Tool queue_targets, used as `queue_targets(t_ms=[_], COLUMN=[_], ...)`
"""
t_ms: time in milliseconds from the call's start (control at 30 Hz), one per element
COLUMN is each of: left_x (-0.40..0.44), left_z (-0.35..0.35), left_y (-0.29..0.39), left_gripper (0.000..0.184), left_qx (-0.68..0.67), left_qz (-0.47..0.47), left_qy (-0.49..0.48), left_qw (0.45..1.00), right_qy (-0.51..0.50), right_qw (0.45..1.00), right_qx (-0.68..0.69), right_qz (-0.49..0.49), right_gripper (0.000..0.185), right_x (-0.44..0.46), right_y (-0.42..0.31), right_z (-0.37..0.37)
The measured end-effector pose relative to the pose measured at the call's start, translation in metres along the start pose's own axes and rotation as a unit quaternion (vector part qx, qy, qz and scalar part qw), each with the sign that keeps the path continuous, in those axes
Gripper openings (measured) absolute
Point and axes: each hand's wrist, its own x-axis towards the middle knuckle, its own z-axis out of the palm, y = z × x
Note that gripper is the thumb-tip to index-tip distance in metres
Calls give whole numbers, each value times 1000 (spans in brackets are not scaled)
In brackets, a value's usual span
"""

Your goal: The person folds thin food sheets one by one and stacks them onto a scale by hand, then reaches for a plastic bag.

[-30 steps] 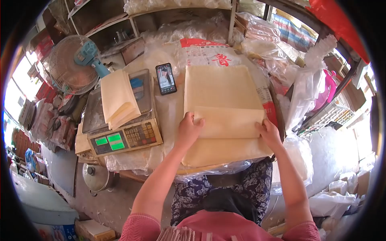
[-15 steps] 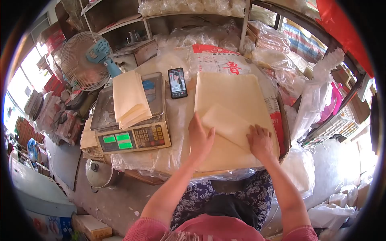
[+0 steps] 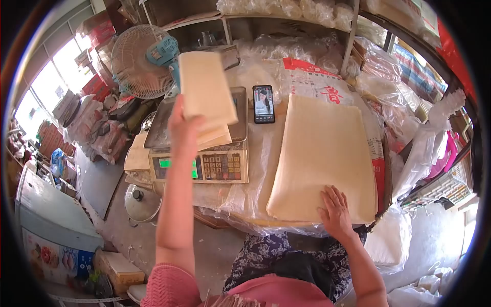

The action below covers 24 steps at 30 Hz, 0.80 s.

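My left hand [image 3: 185, 125] grips a folded cream-coloured sheet [image 3: 207, 89] by its lower left edge, above the weighing scale [image 3: 225, 166]. Beneath it, other folded sheets [image 3: 217, 138] lie on the scale's metal pan, partly hidden by the held one. My forearm crosses in front of the scale's green display. On the right, my right hand [image 3: 336, 210] lies with fingers stretched out on the near edge of a stack of flat cream sheets [image 3: 325, 153]. Whether the sheets are paper or something else, I cannot tell.
A phone [image 3: 263, 105] with a lit screen lies between scale and stack. Behind the scale stands a fan [image 3: 143, 61]. A printed white-and-red sack [image 3: 317, 82] is under the stack's far end. Plastic-wrapped bundles [image 3: 378, 61] crowd the right; a lidded pot [image 3: 142, 202] is below the table.
My left hand has moved from the stack leftward and up to the scale, carrying a folded sheet. My right hand stays at the stack's near edge. The view has shifted left.
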Motion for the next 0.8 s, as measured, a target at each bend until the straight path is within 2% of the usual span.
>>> queue_targets(t_ms=[100,200,300,333,367,400,467,500,567,633,667,767,800], left_x=[22,17,13,8,4,1,-9,-16,-34,-36,-35,-53,-63], left_z=[-36,-47,-44,-39,-34,-30,-25,-23,-13,-14,-11,5,14], left_y=[-12,-30,-31,-30,-26,-28,-39,-44,-60,-60,-54,-36,-36], left_gripper=[72,69,60,59,60,61,63,65,64,63,64,58,55], left_qx=[-57,-29,7,182,349,503,580,613,630,614,609,570,523], left_qz=[-127,-148,-154,-75,12,106,70,54,48,80,61,206,237], left_qy=[34,28,85,104,116,126,-35,-112,-89,-80,-69,21,18], left_qw=[990,988,984,975,930,849,811,780,770,781,788,795,819], right_qy=[15,27,22,24,12,3,10,-23,-89,-35,-28,0,3], right_qw=[1000,999,999,999,1000,1000,998,997,992,990,986,967,963], right_qx=[-10,-17,-13,-12,-1,10,57,54,48,5,-20,-113,-123], right_qz=[-13,-26,-20,-19,-16,-17,-23,-40,-76,-138,-160,-227,-238], right_gripper=[45,44,43,42,40,39,29,27,24,13,10,6,7], right_x=[-1,2,1,2,0,1,8,11,16,22,25,35,37], right_y=[2,4,0,0,0,1,-9,-15,-26,-39,-44,-50,-52], right_z=[5,6,3,1,-1,-3,-7,-8,-8,3,7,23,24])
